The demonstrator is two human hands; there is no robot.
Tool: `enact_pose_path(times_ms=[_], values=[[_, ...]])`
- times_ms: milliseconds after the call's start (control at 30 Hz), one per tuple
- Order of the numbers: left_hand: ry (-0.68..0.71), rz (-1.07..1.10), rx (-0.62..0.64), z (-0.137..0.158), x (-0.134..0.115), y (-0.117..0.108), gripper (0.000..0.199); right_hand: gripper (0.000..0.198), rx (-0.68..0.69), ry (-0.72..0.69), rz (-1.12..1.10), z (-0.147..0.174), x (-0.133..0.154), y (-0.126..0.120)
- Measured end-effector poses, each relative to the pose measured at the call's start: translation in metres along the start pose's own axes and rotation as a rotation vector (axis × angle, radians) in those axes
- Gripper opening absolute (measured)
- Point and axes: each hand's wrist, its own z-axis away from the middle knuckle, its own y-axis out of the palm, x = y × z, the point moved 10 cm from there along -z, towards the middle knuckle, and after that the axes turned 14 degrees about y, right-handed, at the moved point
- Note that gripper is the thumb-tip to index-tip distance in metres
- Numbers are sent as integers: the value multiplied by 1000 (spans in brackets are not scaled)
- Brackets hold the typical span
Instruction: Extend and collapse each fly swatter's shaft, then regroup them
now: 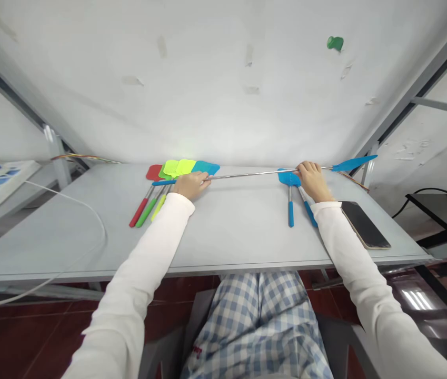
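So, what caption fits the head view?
Left hand and right hand hold a long blue metal-shafted fly swatter over a grey table.

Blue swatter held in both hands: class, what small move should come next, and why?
Probably push the right hand toward the left hand to shorten the rod: it stretches long between them, handle at the left, head near the right, while the two blue swatters lying nearby show much shorter rods.

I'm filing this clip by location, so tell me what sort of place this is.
Probably an indoor workstation, perhaps in a workshop: a grey workbench backed by a marked white panel, with fly swatters in several colours laid out along it.
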Motion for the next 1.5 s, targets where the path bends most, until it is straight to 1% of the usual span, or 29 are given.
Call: enact_pose_path(times_ms=[67,133,200,267,300,367,467,567,633,733,800,833,967,1033,1100,1167,1267,1400,1500], values=[[-38,29,16,2,10,3,35,30,-25,20,13,0,-8,-4],[-106,31,85,8,28,10,37,30,-22,51,31,-1,-18,-4],[-169,14,153,16,44,17,42,31,30,71,32,-1,-27,1],[-203,1,142,21,52,14,46,32,108,58,6,-1,-31,8],[-210,-3,113,23,54,10,49,32,133,41,-8,0,-31,10],[-228,-16,65,24,54,2,58,33,129,8,-12,2,-27,7],[-253,-47,83,22,52,-4,69,33,91,-23,35,4,-16,2],[-209,-74,109,18,45,-6,73,31,149,-64,35,7,-1,6],[-176,-87,102,16,43,-8,75,29,182,-77,18,9,6,8],[-172,-101,80,15,42,-10,77,28,192,-76,22,9,12,5],[-152,-85,93,11,34,-8,77,27,202,-97,25,11,24,3],[-130,-69,110,8,25,-6,76,27,209,-121,20,12,34,2],[-16,-45,182,-7,-30,-1,77,29,245,-232,-5,25,84,-2],[18,-46,187,-11,-56,-3,78,32,266,-238,13,30,101,-2],[11,-47,155,-12,-72,-8,79,33,276,-238,25,34,110,-2],[-6,-32,122,-10,-83,-12,79,33,274,-247,19,37,115,-3],[-46,22,97,-5,-92,-8,71,33,264,-271,15,40,122,-4],[-111,70,85,1,-97,0,65,32,263,-310,30,42,128,-4],[-97,55,47,-1,-97,-5,66,33,260,-332,0,40,126,-6]])
